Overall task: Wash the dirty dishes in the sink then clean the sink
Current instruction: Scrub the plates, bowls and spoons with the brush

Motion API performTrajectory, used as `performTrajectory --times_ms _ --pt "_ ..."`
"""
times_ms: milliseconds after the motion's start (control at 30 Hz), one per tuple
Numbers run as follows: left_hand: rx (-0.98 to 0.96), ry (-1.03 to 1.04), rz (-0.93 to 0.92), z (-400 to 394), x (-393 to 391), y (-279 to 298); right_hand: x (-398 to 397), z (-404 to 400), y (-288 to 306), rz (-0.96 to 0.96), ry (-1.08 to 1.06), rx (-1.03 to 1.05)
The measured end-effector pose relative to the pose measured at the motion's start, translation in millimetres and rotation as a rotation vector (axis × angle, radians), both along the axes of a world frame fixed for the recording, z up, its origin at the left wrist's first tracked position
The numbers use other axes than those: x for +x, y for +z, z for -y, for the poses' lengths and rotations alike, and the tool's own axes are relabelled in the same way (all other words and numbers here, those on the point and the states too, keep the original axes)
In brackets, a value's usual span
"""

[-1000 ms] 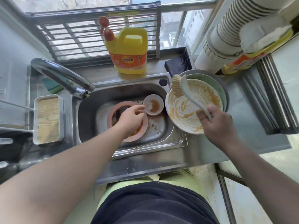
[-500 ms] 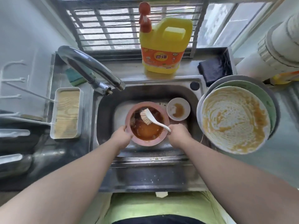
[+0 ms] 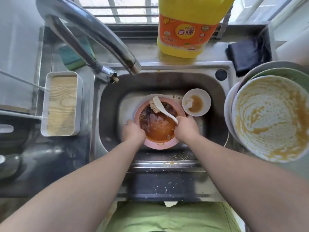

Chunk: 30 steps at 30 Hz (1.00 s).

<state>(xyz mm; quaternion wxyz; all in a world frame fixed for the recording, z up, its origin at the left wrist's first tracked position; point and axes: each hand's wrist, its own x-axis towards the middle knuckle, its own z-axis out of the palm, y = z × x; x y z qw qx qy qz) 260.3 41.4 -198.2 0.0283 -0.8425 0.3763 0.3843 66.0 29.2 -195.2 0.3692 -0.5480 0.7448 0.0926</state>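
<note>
We are standing at the stainless steel sink (image 3: 107,104), both forearms reaching down into the basin. Our left hand (image 3: 133,132) is gripping the near left rim of the round pink bowl (image 3: 160,144), fingers curled over its edge, steadying it on the sink floor. Our right hand (image 3: 186,129) is wrapping closed around the handle of the white dish brush with tan bristles (image 3: 158,106), whose head is resting at the bowl's far rim. The bowl is holding an orange, greasy liquid with bubbles and dark residue along its far side. Just beyond it to the right, a small white round dish (image 3: 196,102) is sitting in the basin, carrying a brown smear of sauce. On the counter to the right, a large white plate streaked with yellow-brown sauce (image 3: 270,118) is lying on top of a stack of other dishes, a pale green one (image 3: 287,73) showing beneath it. To the left, a white rectangular tray with a wood-grain bottom (image 3: 62,104) is sitting beside the sink. Farther back, the chrome faucet (image 3: 93,34) is arching over the basin, and a yellow detergent jug with an orange label (image 3: 185,27) is standing on the ledge.
</note>
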Motion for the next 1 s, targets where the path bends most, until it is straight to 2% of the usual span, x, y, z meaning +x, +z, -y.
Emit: performTrajectory --times_ms 67,100,200,267,500,633,733,867,1000 --pt "0.006 -0.040 -0.027 -1.4 -8.5 1.9 1.7 1.5 6.6 -0.049 0.056 0.000" --pt "-0.005 0.002 -0.033 -0.7 -9.9 1.8 2.4 2.8 9.0 -0.076 0.084 -0.004" --pt "-0.043 0.276 -0.115 1.8 0.6 1.8 0.3 7.8 13.1 -0.131 0.092 -0.014" --pt "-0.034 0.378 -0.183 1.5 10.5 1.0 0.1 9.6 14.4 -0.140 0.103 -0.008" --pt "-0.025 0.367 -0.238 3.5 24.9 -3.4 9.2 -0.4 12.0 -0.135 0.102 -0.010" --pt "-0.008 0.484 -0.362 1.9 33.7 -11.2 13.7 -1.3 11.1 -0.139 0.089 0.002" --pt "-0.030 0.455 -0.403 1.3 34.4 -13.1 15.0 -0.1 9.4 -0.141 0.106 0.006" --pt "0.003 0.355 -0.381 -2.6 28.6 -10.1 15.3 -2.6 12.8 -0.086 0.072 0.038" --pt "-0.118 0.264 -0.155 1.7 25.0 -14.0 6.9 -2.0 12.5 -0.107 -0.007 -0.025"
